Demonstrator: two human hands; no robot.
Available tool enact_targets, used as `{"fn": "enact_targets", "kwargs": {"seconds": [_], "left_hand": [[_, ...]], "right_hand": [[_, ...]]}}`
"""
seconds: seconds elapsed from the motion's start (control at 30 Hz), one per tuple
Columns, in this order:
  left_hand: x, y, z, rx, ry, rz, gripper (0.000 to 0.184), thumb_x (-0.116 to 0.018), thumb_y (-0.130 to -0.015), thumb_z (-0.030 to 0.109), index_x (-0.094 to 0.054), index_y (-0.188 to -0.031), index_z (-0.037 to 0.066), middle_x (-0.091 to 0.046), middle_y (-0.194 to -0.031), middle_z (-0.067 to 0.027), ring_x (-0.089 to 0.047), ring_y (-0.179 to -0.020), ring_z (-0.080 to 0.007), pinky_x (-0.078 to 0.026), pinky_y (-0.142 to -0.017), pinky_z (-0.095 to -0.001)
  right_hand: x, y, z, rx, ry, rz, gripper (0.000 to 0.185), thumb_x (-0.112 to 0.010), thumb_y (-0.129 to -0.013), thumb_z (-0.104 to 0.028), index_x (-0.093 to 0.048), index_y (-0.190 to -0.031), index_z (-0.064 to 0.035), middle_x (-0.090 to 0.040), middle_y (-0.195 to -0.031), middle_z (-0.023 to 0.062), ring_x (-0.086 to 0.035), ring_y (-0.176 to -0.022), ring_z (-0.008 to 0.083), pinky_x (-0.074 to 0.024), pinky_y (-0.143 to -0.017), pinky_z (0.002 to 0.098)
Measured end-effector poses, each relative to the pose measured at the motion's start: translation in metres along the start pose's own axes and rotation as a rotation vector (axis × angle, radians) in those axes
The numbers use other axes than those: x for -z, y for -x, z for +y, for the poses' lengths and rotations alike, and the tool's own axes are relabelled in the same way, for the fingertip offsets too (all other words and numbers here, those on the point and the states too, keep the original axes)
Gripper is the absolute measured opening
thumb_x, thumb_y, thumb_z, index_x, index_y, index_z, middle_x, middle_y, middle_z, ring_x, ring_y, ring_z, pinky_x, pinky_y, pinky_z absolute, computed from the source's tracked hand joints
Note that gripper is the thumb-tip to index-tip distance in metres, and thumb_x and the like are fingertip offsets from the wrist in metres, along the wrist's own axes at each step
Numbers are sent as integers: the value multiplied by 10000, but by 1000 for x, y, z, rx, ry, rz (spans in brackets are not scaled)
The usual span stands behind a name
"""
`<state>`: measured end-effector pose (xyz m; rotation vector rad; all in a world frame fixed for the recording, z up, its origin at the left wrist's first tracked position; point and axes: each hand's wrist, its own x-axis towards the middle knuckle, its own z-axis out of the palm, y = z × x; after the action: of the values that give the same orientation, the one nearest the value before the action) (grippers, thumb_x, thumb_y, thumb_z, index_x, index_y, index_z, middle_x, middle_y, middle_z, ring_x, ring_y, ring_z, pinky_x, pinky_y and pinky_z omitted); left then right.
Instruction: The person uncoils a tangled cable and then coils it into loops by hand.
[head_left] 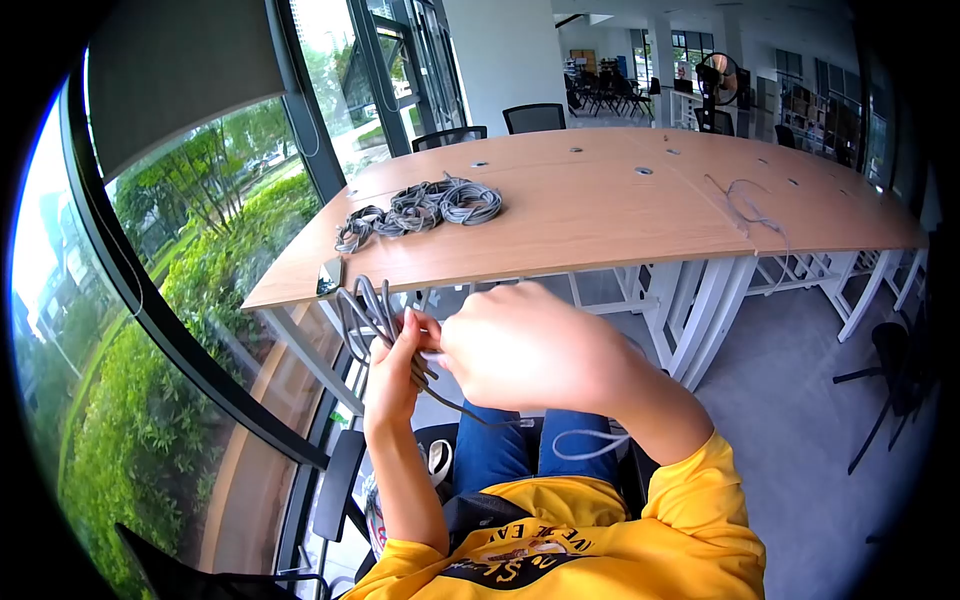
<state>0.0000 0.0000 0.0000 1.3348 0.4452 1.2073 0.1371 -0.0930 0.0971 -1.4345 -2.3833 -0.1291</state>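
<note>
My left hand [393, 378] is closed around a loosely coiled grey cable [368, 315], whose loops stick up above the fingers. Close against it, my right hand [515, 340] is also closed, back of the hand toward me, with a pale bit of cable [432, 358] at its fingertips. The right fingers are mostly hidden. One cable end with a clear plug [527, 423] hangs over my lap. A light grey loop of cable [590, 445] dangles below my right forearm.
Several coiled grey cables [425, 205] lie on the wooden table [580, 215]. A small dark box [330, 276] sits at its near left corner. A loose cable [748, 208] trails over the edge farther right. Windows line the left; a black chair [890, 370] stands right.
</note>
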Motion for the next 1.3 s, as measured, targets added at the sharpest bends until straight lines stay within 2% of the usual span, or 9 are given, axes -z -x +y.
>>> {"fn": "enact_targets", "kwargs": {"seconds": [0.1,0.17,0.23,0.33,0.47,0.63,0.7,0.97,1.3], "left_hand": [[-30,6,11,66,126,144,302,-398,-872,256,-488,-708,18,-508,-566,-62,-438,-407,-125,-346,-429,-215],[-7,5,2,95,61,-140,329,-355,-884,287,-478,-731,22,-408,-420,-23,-337,-313,-104,-274,-338,-216],[2,-1,-2,146,585,-529,409,-214,-905,345,-424,-753,28,-240,-331,62,-193,-248,-35,-161,-278,-182],[0,0,1,36,947,-808,456,-161,-905,355,-400,-718,15,-245,-333,76,-168,-240,-24,-156,-264,-175],[-10,2,-3,77,1223,-882,445,-174,-905,351,-394,-690,30,-247,-336,65,-194,-239,-32,-193,-265,-166],[-8,4,5,-84,1391,-917,419,-196,-906,327,-389,-667,43,-246,-344,46,-199,-248,-38,-209,-271,-159],[-11,9,8,-134,1412,-1005,418,-201,-906,329,-392,-666,44,-246,-348,48,-198,-249,-41,-201,-272,-162],[-25,14,-1,-60,1275,-1002,408,-208,-906,328,-386,-655,61,-265,-356,40,-203,-257,-40,-190,-269,-164],[-26,11,-13,51,1377,-740,415,-232,-894,378,-386,-650,79,-325,-333,43,-274,-249,-38,-250,-297,-162]], "right_hand": [[-3,-2,8,26,-28,-63,217,-505,-741,-220,-576,-774,-17,-552,-570,157,-562,-562,304,-445,-538,355],[-6,-3,12,44,-235,255,181,-505,-741,-190,-551,-750,-16,-554,-582,160,-553,-557,309,-425,-516,346],[-13,-7,17,149,-350,346,143,-547,-719,-151,-515,-743,-13,-532,-561,128,-534,-494,255,-407,-492,323],[-13,-3,29,195,-697,166,208,-594,-757,-181,-467,-777,-18,-469,-545,18,-435,-445,83,-361,-440,243],[-16,13,48,-97,-1178,-171,251,-572,-788,-265,-464,-748,-41,-452,-520,-22,-412,-449,35,-329,-449,196],[-50,32,56,-129,-1003,-200,279,-593,-769,-275,-471,-686,-39,-442,-503,-23,-415,-449,44,-317,-438,192],[-70,28,60,-35,-692,290,365,-600,-744,-350,-464,-632,-30,-468,-474,27,-433,-409,79,-354,-401,212],[-87,20,41,-107,-31,548,278,-591,-743,-248,-467,-612,-36,-505,-501,102,-503,-438,287,-400,-420,333],[-101,6,64,-245,-658,936,211,-547,-792,-191,-503,-742,9,-539,-582,139,-581,-545,208,-430,-475,294]]}}
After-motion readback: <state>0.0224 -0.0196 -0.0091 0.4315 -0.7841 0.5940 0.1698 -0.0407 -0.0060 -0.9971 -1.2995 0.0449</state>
